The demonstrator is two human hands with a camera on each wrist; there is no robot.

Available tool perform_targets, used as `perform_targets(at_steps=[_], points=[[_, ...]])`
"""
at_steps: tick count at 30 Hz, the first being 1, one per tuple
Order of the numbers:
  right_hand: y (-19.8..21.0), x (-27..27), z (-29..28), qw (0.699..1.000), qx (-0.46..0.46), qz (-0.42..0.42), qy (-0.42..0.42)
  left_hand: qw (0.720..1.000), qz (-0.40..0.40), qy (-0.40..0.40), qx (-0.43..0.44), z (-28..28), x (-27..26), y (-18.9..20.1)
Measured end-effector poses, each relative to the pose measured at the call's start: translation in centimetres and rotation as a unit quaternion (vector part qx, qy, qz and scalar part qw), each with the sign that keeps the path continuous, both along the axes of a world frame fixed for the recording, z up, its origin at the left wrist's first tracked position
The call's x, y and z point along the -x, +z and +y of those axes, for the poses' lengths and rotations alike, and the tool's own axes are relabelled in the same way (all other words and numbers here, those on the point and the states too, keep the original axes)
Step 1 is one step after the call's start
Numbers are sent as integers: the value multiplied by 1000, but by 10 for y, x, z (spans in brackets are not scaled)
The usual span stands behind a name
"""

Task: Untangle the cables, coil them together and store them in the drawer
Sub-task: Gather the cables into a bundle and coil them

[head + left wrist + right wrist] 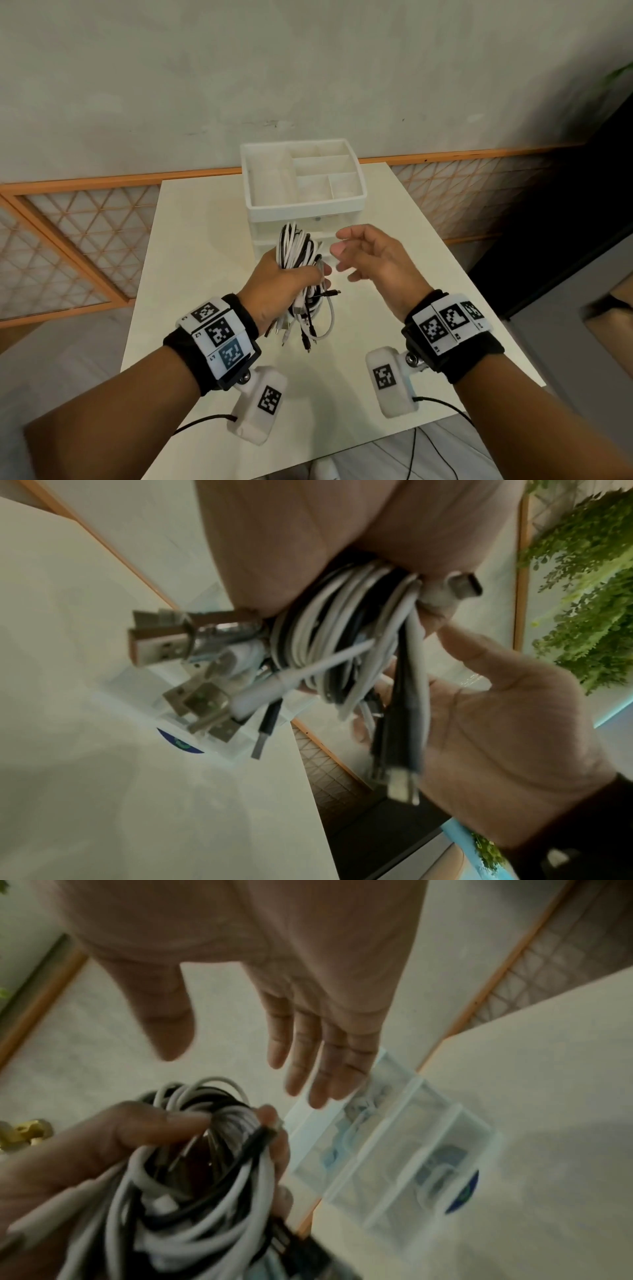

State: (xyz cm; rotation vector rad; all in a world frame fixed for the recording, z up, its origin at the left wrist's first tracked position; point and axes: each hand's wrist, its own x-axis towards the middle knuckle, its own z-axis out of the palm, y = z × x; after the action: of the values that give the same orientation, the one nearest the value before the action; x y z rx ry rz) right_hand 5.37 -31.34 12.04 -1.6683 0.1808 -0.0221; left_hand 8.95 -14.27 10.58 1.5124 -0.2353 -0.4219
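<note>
Filling most of the head view, the white table (pixel 212 219) carries a white drawer organizer (pixel 303 186) at its 12 o'clock end, pushed close to the wall. That unit has an open compartmented tray on top and translucent drawers below; from the right wrist view the drawer fronts look closed, though blur makes this hard to confirm.

Both forearms wear black bands with printed markers. The left hand (pixel 274 284) is raised above the middle of the table, its fingers and thumb curled tight round a coiled bundle of cables (pixel 299 253), white and black strands looped together. The coil's top loop points toward 12 o'clock, just in front of the drawers, and the loose ends hang toward 6 o'clock.

The right hand (pixel 373 260) sits at 3 o'clock of the bundle, near it but apart, fingers loosely spread and holding nothing.

Several metal USB plugs (pixel 164 642) stick out of the coil beside the left palm, with 1 small white connector (pixel 455 588) by the fingertips.
</note>
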Motion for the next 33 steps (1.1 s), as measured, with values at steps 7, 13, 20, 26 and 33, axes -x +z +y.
perform_targets(at_steps=[7,13,20,26,33], points=[[-2,9,33,985,-54,13,162,996,36,-49,68,-6,5,7],[-5,5,34,990,-35,-29,131,988,65,-99,95,-1,6,11],[-23,2,37,986,-125,-16,113,978,155,-80,113,-2,6,1],[-29,-5,40,996,-60,9,65,990,140,4,35,-5,3,-1],[-23,-6,35,990,105,-8,92,984,177,-18,8,3,-3,1]])
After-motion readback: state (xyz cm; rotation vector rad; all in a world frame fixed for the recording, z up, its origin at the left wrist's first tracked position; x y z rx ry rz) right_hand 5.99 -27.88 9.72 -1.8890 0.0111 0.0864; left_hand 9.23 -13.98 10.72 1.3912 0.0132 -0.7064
